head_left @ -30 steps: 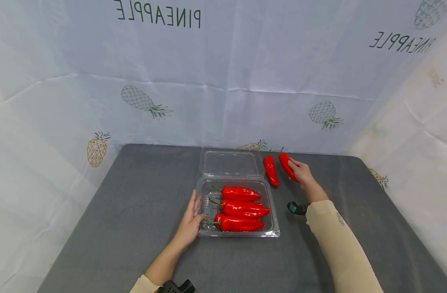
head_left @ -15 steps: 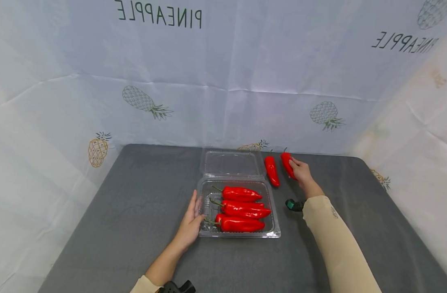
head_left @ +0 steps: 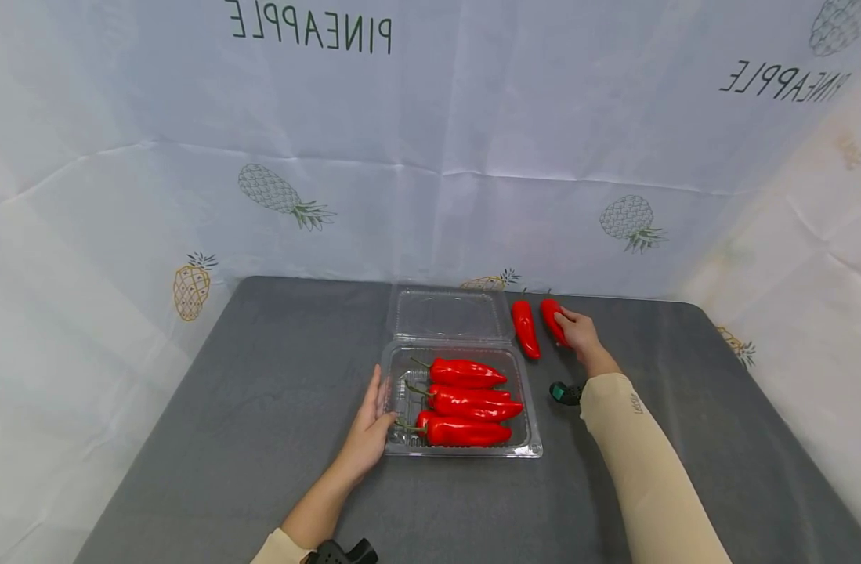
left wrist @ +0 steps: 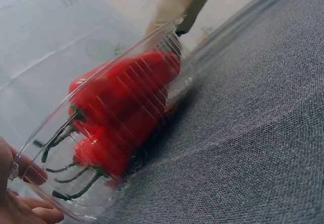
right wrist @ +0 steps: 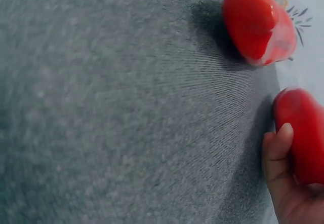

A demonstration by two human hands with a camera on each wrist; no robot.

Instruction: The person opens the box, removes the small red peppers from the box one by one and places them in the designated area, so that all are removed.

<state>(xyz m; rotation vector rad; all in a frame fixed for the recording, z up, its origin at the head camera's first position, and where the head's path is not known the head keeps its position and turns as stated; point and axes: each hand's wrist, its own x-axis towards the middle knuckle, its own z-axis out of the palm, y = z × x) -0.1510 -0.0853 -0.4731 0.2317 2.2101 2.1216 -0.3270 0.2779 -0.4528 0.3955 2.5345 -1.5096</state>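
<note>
In the head view my left hand (head_left: 365, 439) grips the left rim of a clear plastic clamshell box (head_left: 465, 452), thumb over the edge. Inside lie three red peppers, the back pepper (head_left: 465, 373), the middle pepper (head_left: 472, 403) and the front pepper (head_left: 464, 431), stems to the left. The left wrist view shows them through the box's wall, with the left thumb (left wrist: 34, 174) at the rim. Beyond the box to the right, my right hand (head_left: 578, 333) holds another red pepper (right wrist: 306, 138) between thumb and fingers. A loose red pepper (head_left: 525, 329) lies just left of it.
The box's clear lid (head_left: 450, 313) is folded back, flat towards the rear of the grey table (head_left: 282, 352). A white cloth (head_left: 430, 219) printed with pineapples hangs behind the table edge, close past the loose pepper and the held one.
The right hand's pepper has shifted slightly nearer and straightened a little. The left hand, the box and the peppers in it look the same.
</note>
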